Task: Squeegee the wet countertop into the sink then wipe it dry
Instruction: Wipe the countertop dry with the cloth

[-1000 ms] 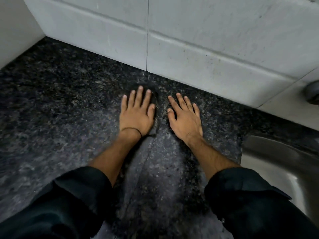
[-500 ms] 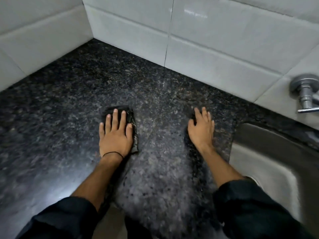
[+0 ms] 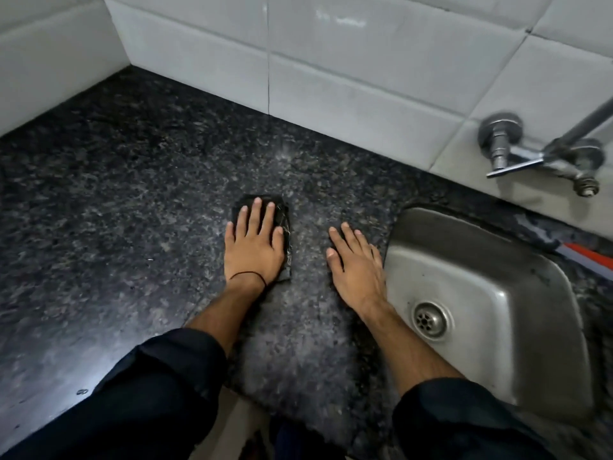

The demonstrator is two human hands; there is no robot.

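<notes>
Sink [image 3: 464, 247] lies right of both flat, straight-fingered hands. Left hand [image 3: 253, 250] presses a dark cloth [image 3: 284, 212]; right hand [image 3: 356, 263] is nearer.

Blk-speckled countertop [image 3: 116, 210], wht tiles [image 3: 348, 78], grey sink [image 3: 497, 277].

The left hand [image 3: 253, 247] lies flat, fingers straight, pressing a dark folded cloth [image 3: 284, 214] onto the black speckled granite countertop [image 3: 116, 210]. The right hand [image 3: 356, 260] lies flat on the bare countertop, just beside the left rim of the stainless steel sink [image 3: 464, 234]. A chrome wall-mounted tap [image 3: 517, 154] projects from the white tiled wall [image 3: 331, 61] above the sink.
</notes>
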